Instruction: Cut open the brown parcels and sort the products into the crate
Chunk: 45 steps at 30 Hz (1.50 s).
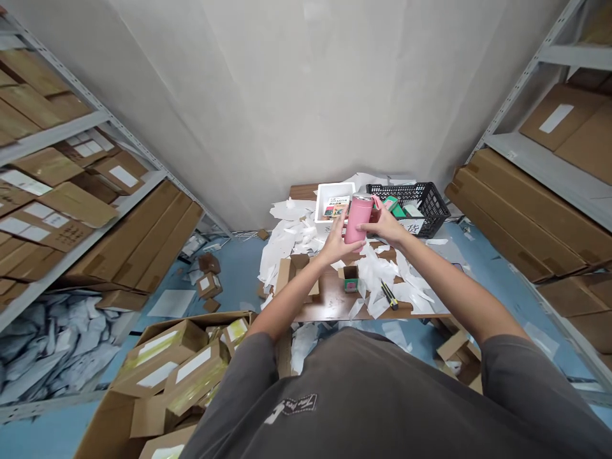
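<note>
Both hands hold a pink insulated bottle [358,220] above the table, nearly upright, its silver top facing up. My left hand [337,243] is wrapped around its lower left side and base. On the right, my right hand [383,225] grips it with the thumb against its side, and a pink strap [377,202] shows near those fingers. Below the bottle stands a small open green box [350,284]. An open cardboard box [285,274] lies under my left forearm. A yellow-and-black utility knife [389,296] rests on paper scraps at the table's front right.
Behind the hands are a white bin [321,207] with small printed items and a black crate [436,207] with green boxes. Torn white paper [282,245] covers much of the table [329,304]. A large carton [108,417] of parcels stands front left. Shelves [129,201] flank both sides.
</note>
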Tool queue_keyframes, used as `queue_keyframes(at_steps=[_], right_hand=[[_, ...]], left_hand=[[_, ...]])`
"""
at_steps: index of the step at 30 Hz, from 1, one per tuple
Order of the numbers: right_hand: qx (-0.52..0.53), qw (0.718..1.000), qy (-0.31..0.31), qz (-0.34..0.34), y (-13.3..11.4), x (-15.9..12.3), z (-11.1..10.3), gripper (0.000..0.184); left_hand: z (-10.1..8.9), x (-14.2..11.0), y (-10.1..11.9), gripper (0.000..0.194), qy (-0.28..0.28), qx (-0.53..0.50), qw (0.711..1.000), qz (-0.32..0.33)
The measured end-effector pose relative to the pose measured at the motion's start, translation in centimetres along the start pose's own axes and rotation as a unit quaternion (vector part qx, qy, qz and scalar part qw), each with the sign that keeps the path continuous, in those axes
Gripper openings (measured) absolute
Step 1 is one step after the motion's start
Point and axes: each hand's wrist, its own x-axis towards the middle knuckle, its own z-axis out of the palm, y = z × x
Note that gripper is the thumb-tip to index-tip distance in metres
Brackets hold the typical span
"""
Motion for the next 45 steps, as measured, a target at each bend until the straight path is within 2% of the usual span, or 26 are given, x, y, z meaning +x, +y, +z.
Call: queue_keyframes(at_steps=[3,7,9,12,15,19,23,28,34,37,40,43,45], right_hand=[[-0.050,0.998,0.021,-0.011,0.4,-0.3,0.7,0.119],[-0.062,0.997,-0.023,-0.024,0.1,-0.8,0.9,0.123],[-0.073,0.996,-0.034,-0.031,0.0,-1.0,0.9,0.127],[-0.114,0.992,0.008,-0.045,-0.2,-1.2,0.6,0.133],[-0.147,0.987,0.021,-0.061,-0.2,-1.2,0.3,0.138],[-0.152,0.986,-0.009,-0.071,-0.3,-1.3,0.0,0.136],[-0.166,0.984,0.000,-0.065,-0.2,-1.5,-0.2,0.136],[-0.160,0.985,-0.032,-0.057,-0.3,-2.1,-0.7,0.139],[-0.162,0.985,0.002,-0.055,-0.3,-2.4,-0.1,0.140],[-0.145,0.988,-0.014,-0.050,-0.5,-2.4,0.5,0.137],[-0.141,0.989,-0.032,-0.041,-0.6,-2.6,1.1,0.135],[-0.137,0.989,0.004,-0.047,-0.5,-2.9,1.7,0.135],[-0.116,0.991,0.031,-0.057,-0.4,-3.0,1.9,0.136]], left_hand=[[0.4,-0.3,0.8,0.123,0.020,0.034,0.999,0.009],[1.0,-0.7,1.5,0.112,0.019,-0.005,1.000,0.018],[1.4,-0.8,1.8,0.116,0.022,0.006,0.999,0.023],[1.8,-0.9,2.1,0.126,0.052,0.042,0.998,0.019],[2.0,-0.8,2.2,0.121,0.070,0.030,0.997,0.009],[1.6,-0.2,2.3,0.114,0.035,-0.007,0.999,0.010],[1.1,0.3,2.4,0.121,0.029,0.002,0.999,0.017],[0.5,0.5,2.0,0.121,-0.015,-0.038,0.999,0.014],[0.0,0.3,1.8,0.119,-0.010,-0.044,0.999,0.008],[-0.1,0.2,2.1,0.118,-0.028,-0.073,0.997,0.003],[-0.1,-0.1,2.5,0.119,-0.006,-0.040,0.999,0.008],[0.1,-0.4,3.0,0.123,0.039,-0.014,0.999,0.002],[0.1,-0.7,3.2,0.123,0.044,-0.034,0.998,-0.007]])
